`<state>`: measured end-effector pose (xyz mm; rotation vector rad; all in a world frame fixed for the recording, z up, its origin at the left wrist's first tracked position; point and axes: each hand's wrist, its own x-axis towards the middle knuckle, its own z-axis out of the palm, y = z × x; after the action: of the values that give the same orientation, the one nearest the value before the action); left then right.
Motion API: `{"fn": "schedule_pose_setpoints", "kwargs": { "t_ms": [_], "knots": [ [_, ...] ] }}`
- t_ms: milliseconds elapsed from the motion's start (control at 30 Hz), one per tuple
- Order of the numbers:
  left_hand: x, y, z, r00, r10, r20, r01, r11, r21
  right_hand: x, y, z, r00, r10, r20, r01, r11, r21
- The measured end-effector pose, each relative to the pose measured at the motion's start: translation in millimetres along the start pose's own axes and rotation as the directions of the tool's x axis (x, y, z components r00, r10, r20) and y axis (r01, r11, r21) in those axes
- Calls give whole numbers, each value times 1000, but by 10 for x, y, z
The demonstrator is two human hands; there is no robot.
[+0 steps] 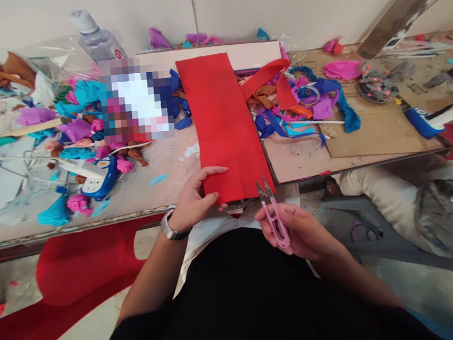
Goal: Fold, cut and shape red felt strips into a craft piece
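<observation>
A long red sheet, perhaps crepe paper or fabric, lies over the table edge in front of me, with a lengthwise seam or slit near its lower end. My left hand, with a metal watch at the wrist, pinches its lower left corner, thumb on top. In my right hand is a pair of pink thread snips. Their blades point up and stand apart, close to the sheet's lower right corner. Whether the blades touch the sheet I cannot tell.
Colourful scraps and a curled red strip lie right of the sheet. Crumpled pieces, a blue-white power strip and a water bottle are at left. Another person's leg shows at right, a red chair at left.
</observation>
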<state>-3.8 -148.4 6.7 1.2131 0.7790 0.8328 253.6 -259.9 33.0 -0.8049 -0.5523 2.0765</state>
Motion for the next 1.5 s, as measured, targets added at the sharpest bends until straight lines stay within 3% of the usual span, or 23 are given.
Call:
{"fn": "schedule_pose_setpoints", "kwargs": {
  "t_ms": [200,400,767,1033,1500],
  "knots": [
    [-105,34,73,999,-45,-17,45,999,30,159,28,-27,993,109,-40,-110,993,-31],
    [-229,-54,136,1000,15,-15,-15,999,30,221,154,-101,989,129,-78,-132,991,-35],
    [-323,-122,203,1000,0,-21,-1,999,-41,279,259,-149,990,110,-85,-115,992,-53],
    [-389,-211,125,997,-56,-45,54,998,-41,342,321,-198,991,68,-114,-83,988,-133],
    [-428,-172,177,996,-84,-37,82,995,-55,334,309,-195,992,15,-123,-40,979,-200]
  ]
}}
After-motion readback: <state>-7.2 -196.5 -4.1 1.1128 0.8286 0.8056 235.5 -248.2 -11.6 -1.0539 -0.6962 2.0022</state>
